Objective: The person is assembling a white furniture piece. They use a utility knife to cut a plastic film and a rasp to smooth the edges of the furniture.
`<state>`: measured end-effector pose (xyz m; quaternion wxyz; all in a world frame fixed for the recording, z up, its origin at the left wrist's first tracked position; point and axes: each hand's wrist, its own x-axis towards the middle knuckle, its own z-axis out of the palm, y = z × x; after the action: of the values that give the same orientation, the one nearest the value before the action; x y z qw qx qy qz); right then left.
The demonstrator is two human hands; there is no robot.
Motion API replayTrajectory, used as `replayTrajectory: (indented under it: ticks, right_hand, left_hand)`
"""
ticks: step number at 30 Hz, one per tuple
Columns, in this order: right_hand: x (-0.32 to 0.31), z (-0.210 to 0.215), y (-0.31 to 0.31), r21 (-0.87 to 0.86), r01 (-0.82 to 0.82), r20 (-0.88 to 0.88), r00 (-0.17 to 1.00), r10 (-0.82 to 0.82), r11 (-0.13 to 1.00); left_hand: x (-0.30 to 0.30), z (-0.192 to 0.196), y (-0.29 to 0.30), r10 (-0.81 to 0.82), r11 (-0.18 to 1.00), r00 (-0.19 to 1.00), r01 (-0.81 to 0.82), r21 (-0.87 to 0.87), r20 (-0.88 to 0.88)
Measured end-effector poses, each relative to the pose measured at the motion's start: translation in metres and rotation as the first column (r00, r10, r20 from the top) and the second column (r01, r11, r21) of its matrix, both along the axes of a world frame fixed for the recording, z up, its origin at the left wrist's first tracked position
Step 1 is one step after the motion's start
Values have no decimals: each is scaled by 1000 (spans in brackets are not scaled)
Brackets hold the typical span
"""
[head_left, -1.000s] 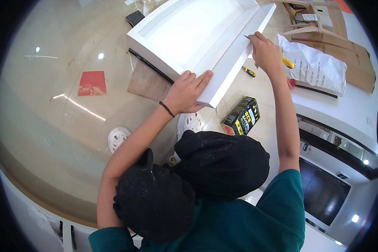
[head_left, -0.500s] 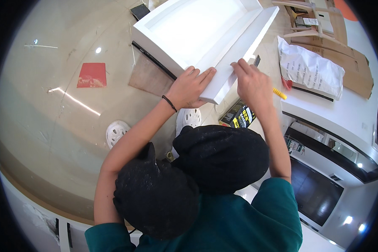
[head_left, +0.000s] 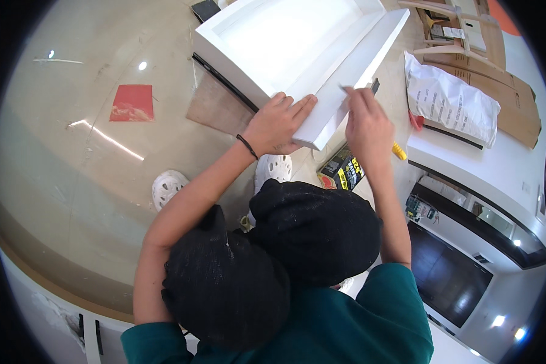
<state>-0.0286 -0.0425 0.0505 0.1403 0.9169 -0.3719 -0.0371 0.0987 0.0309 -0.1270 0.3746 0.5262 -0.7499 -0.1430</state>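
A long white drawer-like box (head_left: 273, 54) lies tilted ahead of me, its open side up. Along its right side runs a narrow white panel (head_left: 352, 76). My left hand (head_left: 279, 124) grips the near end by the corner, fingers laid over the white board. Closed in a pinch, my right hand (head_left: 370, 121) is just right of the panel's edge. It holds a slim tool with a yellow ribbed handle (head_left: 399, 151); a thin grey tip shows past the fingers above the panel. The hand hides the tool's middle, so its exact kind is unclear.
On the tiled floor lie a red square sheet (head_left: 132, 102) and a brown board (head_left: 215, 106). A black and yellow package (head_left: 344, 167) is beside my knee. To the right are a white sack (head_left: 449, 97), flattened cardboard (head_left: 519, 112) and a wooden frame (head_left: 461, 48).
My right hand has drawn slightly back toward me, and the tool's angle has changed so its grey tip now shows. My left hand keeps its hold on the box.
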Motion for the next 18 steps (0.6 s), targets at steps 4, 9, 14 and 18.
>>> replayTrajectory:
  ticks: [4, 9, 14, 18]
  right_hand:
    - [-7, 0, -32, -11, 60, -56, 997, -60, 998]
    - [-3, 2, -32, -23, -18, -117, 993, 15, 1000]
    - [1, 3, 6, 11, -66, -119, 991, 67, 998]
    - [9, 10, 47, 91, -69, -135, 988, 81, 993]
  left_hand:
    - [2, 2, 0, -14, 1000, 1000, 14, 13, 2]
    - [1, 1, 0, -3, 1000, 1000, 3, 17, 14]
    - [2, 1, 1, 7, 1000, 1000, -7, 0, 22]
    - [2, -1, 1, 8, 1000, 1000, -7, -14, 11]
